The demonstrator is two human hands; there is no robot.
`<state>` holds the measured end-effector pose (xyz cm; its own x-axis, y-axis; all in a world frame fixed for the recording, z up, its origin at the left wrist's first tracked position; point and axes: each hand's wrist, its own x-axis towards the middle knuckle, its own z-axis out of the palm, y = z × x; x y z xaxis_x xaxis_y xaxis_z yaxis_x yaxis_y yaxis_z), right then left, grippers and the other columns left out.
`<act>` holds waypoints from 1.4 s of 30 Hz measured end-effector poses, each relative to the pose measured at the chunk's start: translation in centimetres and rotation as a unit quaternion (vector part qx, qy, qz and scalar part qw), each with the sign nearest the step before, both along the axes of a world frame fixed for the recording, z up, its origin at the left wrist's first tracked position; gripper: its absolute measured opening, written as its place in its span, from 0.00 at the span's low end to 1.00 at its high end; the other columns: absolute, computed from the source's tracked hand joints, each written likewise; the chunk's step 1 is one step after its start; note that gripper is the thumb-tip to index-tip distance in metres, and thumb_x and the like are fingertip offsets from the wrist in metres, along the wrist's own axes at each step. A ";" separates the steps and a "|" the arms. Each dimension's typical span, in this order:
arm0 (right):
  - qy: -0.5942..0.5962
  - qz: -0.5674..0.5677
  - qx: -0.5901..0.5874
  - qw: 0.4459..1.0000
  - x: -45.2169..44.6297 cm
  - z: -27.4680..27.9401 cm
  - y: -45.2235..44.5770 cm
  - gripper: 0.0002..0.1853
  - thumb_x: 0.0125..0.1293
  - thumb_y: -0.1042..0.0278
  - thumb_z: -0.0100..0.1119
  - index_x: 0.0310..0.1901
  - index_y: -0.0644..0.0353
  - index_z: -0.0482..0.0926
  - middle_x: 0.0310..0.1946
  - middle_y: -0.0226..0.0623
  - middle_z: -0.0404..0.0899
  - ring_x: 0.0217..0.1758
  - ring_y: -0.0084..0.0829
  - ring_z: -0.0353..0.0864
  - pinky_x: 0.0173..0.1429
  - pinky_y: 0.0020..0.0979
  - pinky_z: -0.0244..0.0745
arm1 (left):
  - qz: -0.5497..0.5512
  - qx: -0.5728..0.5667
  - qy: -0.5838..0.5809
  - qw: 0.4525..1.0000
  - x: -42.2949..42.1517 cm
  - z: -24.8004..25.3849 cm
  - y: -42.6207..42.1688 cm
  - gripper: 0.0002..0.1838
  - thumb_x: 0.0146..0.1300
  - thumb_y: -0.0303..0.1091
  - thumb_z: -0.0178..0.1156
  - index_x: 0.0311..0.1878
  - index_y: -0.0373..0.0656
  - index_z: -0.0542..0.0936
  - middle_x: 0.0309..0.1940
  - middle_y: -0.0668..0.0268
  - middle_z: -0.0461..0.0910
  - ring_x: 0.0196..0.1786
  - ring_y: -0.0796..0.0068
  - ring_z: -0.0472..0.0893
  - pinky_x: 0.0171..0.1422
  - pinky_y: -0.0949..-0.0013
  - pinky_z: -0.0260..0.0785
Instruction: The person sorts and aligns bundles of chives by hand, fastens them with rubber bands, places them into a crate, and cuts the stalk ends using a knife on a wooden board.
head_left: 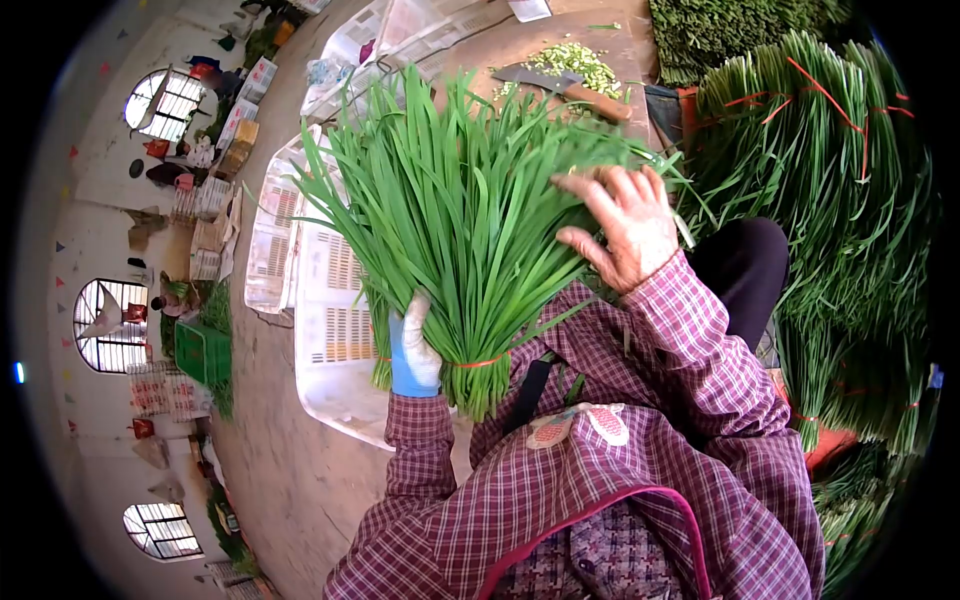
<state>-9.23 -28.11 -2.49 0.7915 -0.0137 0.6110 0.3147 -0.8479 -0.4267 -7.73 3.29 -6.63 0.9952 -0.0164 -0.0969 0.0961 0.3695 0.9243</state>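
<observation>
A thick bunch of garlic chives (465,220) stands fanned out in front of me, its cut stems pointing down toward my lap. A red band (478,362) circles it near the stem end. My left hand (416,352), in a white and blue glove, is wrapped round the lower part beside the band. My bare right hand (630,215) is at the right edge of the leaves, thumb and fingers apart. Some leaves beside its fingertips are blurred; whether the fingertips touch them I cannot tell.
White plastic crates (318,385) stand to the left, partly behind the bunch. A wooden-handled knife (598,101) lies beside a pile of chopped trimmings (578,66) at the top. Tied chive bundles (800,130) are stacked along the right. A green crate (202,352) sits further off.
</observation>
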 end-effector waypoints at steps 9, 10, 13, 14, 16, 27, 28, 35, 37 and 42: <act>-0.113 0.183 -0.036 0.976 1.2 1.5 9.2 0.24 0.55 0.49 0.66 0.54 0.40 0.77 0.53 0.25 0.74 0.67 0.32 0.67 0.74 0.56 0.50 | 0.030 0.079 -0.035 0.996 -1.3 3.4 -4.0 0.27 0.68 0.33 0.56 0.68 0.36 0.65 0.59 0.59 0.73 0.58 0.70 0.76 0.62 0.67 0.71; -0.086 0.166 -0.040 0.982 2.2 -0.1 9.3 0.24 0.55 0.48 0.65 0.53 0.41 0.77 0.53 0.25 0.74 0.67 0.33 0.66 0.74 0.57 0.50 | 0.028 0.049 -0.008 0.998 -1.2 3.6 -4.1 0.26 0.68 0.33 0.56 0.67 0.36 0.65 0.58 0.59 0.73 0.57 0.70 0.76 0.62 0.66 0.72; -0.018 0.136 -0.076 0.988 2.3 -2.9 6.9 0.23 0.57 0.45 0.62 0.53 0.43 0.77 0.49 0.25 0.75 0.65 0.35 0.67 0.73 0.59 0.50 | 0.039 0.030 0.008 0.999 -0.5 1.5 -1.7 0.25 0.71 0.37 0.53 0.68 0.38 0.66 0.61 0.59 0.72 0.60 0.67 0.75 0.65 0.62 0.70; -0.005 0.134 -0.086 0.987 2.0 -3.4 6.4 0.23 0.58 0.45 0.62 0.53 0.43 0.78 0.48 0.25 0.75 0.65 0.35 0.67 0.73 0.59 0.50 | 0.026 0.016 0.020 0.999 -0.2 0.6 -0.9 0.25 0.73 0.40 0.50 0.69 0.41 0.65 0.63 0.60 0.72 0.62 0.65 0.74 0.68 0.57 0.68; 0.003 0.123 -0.087 0.989 1.7 -4.5 6.4 0.22 0.59 0.45 0.61 0.53 0.43 0.78 0.49 0.25 0.75 0.65 0.35 0.67 0.73 0.60 0.50 | 0.022 -0.015 0.043 0.999 0.2 0.0 -0.7 0.25 0.72 0.41 0.51 0.68 0.41 0.66 0.63 0.60 0.72 0.62 0.65 0.74 0.68 0.57 0.68; -0.018 0.109 -0.037 0.993 1.6 -4.1 6.9 0.21 0.57 0.50 0.64 0.53 0.43 0.78 0.51 0.24 0.75 0.64 0.35 0.67 0.72 0.60 0.52 | 0.050 -0.050 0.031 0.997 -0.2 1.5 -1.2 0.24 0.68 0.34 0.55 0.65 0.36 0.68 0.60 0.61 0.73 0.58 0.70 0.76 0.64 0.65 0.70; -0.019 0.110 -0.037 0.993 1.4 -4.0 6.9 0.21 0.57 0.50 0.64 0.53 0.43 0.78 0.51 0.24 0.75 0.64 0.35 0.67 0.72 0.60 0.52 | 0.051 -0.051 0.031 0.997 -0.3 1.7 -1.3 0.24 0.68 0.34 0.55 0.65 0.36 0.68 0.60 0.61 0.73 0.58 0.70 0.76 0.64 0.65 0.70; -0.017 0.079 0.039 0.996 -3.5 1.4 4.8 0.32 0.53 0.57 0.69 0.61 0.48 0.73 0.59 0.31 0.70 0.64 0.38 0.67 0.69 0.52 0.56 | 0.089 -0.020 -0.010 0.996 1.1 5.0 -1.4 0.25 0.68 0.36 0.57 0.65 0.36 0.69 0.59 0.61 0.73 0.58 0.69 0.76 0.62 0.65 0.72; 0.065 0.129 0.120 0.982 -4.0 0.8 5.6 0.44 0.53 0.47 0.70 0.67 0.63 0.63 0.59 0.48 0.68 0.64 0.47 0.67 0.69 0.48 0.60 | 0.145 0.057 -0.071 0.985 1.9 6.8 -2.7 0.25 0.68 0.38 0.57 0.64 0.34 0.69 0.58 0.60 0.74 0.57 0.69 0.77 0.61 0.65 0.72; 0.106 0.225 0.412 0.877 0.9 -3.6 10.7 0.63 0.47 0.39 0.75 0.71 0.72 0.47 0.67 0.61 0.59 0.73 0.50 0.58 0.74 0.43 0.57 | -0.058 0.252 -0.168 0.951 1.5 13.0 -10.4 0.33 0.66 0.31 0.57 0.71 0.33 0.58 0.68 0.53 0.64 0.70 0.62 0.64 0.75 0.64 0.54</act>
<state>-8.34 -17.40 -6.11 0.9245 -0.0395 0.3790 0.3778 -0.0344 -0.9252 -6.28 -7.09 6.39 0.9656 -0.1640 0.2018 -0.2232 -0.1246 0.9668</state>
